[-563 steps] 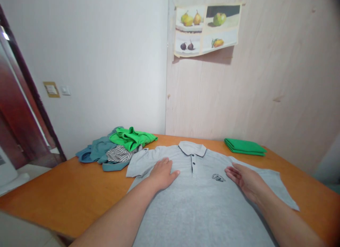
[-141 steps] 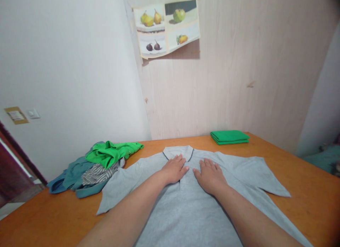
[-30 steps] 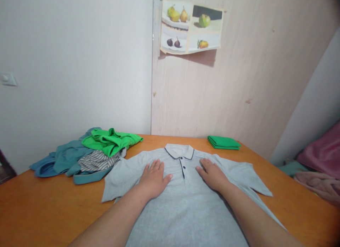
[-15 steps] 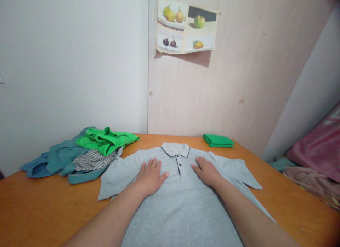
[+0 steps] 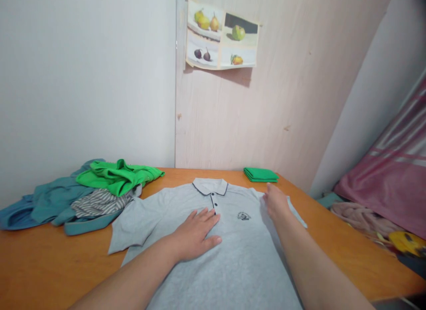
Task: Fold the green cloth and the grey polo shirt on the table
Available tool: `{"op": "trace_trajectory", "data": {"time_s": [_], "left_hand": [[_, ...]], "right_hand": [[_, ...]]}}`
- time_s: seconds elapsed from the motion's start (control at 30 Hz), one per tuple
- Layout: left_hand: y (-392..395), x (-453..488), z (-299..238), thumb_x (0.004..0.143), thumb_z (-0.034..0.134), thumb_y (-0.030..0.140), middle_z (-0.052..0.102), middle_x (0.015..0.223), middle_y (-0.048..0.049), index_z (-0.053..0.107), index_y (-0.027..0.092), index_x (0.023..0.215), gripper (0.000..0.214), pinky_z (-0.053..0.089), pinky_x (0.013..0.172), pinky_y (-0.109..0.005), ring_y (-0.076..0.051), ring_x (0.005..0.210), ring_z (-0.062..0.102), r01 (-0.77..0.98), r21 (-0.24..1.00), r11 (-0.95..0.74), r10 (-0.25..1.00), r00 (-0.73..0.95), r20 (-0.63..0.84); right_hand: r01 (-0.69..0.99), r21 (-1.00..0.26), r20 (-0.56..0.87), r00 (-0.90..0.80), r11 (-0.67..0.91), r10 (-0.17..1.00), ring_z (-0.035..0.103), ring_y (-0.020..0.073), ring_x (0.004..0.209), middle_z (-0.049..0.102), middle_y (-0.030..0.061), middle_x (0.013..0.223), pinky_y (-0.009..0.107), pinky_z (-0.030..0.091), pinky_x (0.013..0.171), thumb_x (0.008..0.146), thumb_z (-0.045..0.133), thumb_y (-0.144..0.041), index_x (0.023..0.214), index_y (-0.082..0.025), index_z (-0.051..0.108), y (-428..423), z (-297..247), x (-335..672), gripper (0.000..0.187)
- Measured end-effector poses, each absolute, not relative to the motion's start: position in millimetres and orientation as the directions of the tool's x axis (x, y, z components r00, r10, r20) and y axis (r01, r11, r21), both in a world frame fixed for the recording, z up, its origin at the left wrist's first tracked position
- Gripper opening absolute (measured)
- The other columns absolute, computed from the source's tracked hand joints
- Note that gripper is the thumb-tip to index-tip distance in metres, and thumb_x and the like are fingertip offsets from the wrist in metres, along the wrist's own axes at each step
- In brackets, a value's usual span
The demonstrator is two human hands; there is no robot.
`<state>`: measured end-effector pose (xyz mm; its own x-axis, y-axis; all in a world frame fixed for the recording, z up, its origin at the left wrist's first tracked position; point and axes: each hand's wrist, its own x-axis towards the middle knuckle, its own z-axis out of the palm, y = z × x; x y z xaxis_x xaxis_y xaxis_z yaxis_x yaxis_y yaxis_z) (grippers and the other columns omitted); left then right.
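- Shirt [image 5: 229,256], grey and short-sleeved, lies spread with its front up on the counter [image 5: 49,265] in the head view, the only view. I take 12 o'clock as the direction away from the person.
- Left hand [image 5: 196,234] rests flat on the chest, just below the collar [image 5: 209,187]; it is unclenched, grasps nothing, and its fingers point to about 1 o'clock.
- Right hand [image 5: 277,203] is at the shoulder on the 2 o'clock side, its fingers directed near 12 o'clock. Whether it pinches the cloth or only passes above, I cannot tell.
- Heap of clothes [image 5: 53,196] lies at 10 o'clock, close beside the nearer sleeve [image 5: 133,221]; folded green cloth [image 5: 261,174] lies at 1 o'clock, apart from the shirt.
- About risk, my judgement: if the right hand pulled while the left pressed too lightly, the whole garment could turn and the front could wrinkle. A slide toward 10 o'clock could push that sleeve against the heap, because the space there is very small.
- About direction: the collar points to 12 o'clock, and the long axis runs roughly from 12 to 6. The hem is outside the view.
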<state>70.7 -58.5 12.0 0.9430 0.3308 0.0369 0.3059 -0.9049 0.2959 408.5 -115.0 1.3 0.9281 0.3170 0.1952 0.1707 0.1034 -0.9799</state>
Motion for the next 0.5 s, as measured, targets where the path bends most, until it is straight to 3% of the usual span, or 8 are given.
{"op": "trace_trajectory", "data": {"time_s": [0.13, 0.23, 0.37, 0.5], "left_hand": [[-57, 71, 10, 0.096, 0.033, 0.066, 0.020, 0.162, -0.0088, 0.029, 0.025, 0.155, 0.072, 0.010, 0.121, -0.053, -0.030, 0.151, 0.011, 0.317, 0.267, -0.910, 0.335, 0.942, 0.026], [-56, 72, 10, 0.096, 0.033, 0.066, 0.020, 0.162, -0.0093, 0.029, 0.025, 0.156, 0.073, 0.010, 0.121, -0.053, -0.030, 0.151, 0.012, 0.319, 0.262, -0.911, 0.336, 0.942, 0.020], [-58, 72, 11, 0.096, 0.034, 0.066, 0.020, 0.162, -0.0090, 0.029, 0.024, 0.156, 0.073, 0.010, 0.121, -0.054, -0.030, 0.151, 0.011, 0.321, 0.272, -0.907, 0.338, 0.941, 0.016], [-59, 72, 11, 0.096, 0.035, 0.065, 0.020, 0.162, -0.0095, 0.029, 0.024, 0.155, 0.072, 0.009, 0.121, -0.055, -0.030, 0.151, 0.012, 0.323, 0.281, -0.904, 0.340, 0.940, 0.013]], "right_hand": [[-0.047, -0.998, -0.035, 0.974, 0.048, 0.225, 0.066, 0.0184, 0.098, 0.064, 0.0089, 0.114, 0.029, 0.057, 0.076, 0.092, 0.047, -0.044, 0.120, -0.023, 0.053, -129, 17, 436, 0.035], [-0.153, -0.988, -0.143, 0.964, 0.027, 0.222, 0.066, 0.0179, 0.095, 0.064, 0.0084, 0.111, 0.030, 0.057, 0.076, 0.096, 0.048, -0.040, 0.119, -0.022, 0.056, -140, 21, 450, 0.030], [-0.211, -0.977, -0.201, 0.957, 0.023, 0.210, 0.063, 0.0215, 0.104, 0.060, 0.0090, 0.125, 0.042, 0.055, 0.087, 0.095, 0.059, -0.038, 0.125, -0.018, 0.058, -156, 15, 456, 0.036], [-0.188, -0.982, -0.179, 0.968, 0.032, 0.173, 0.062, 0.0224, 0.106, 0.059, 0.0091, 0.127, 0.044, 0.054, 0.088, 0.094, 0.061, -0.037, 0.126, -0.018, 0.057, -168, 8, 457, 0.038]]}}
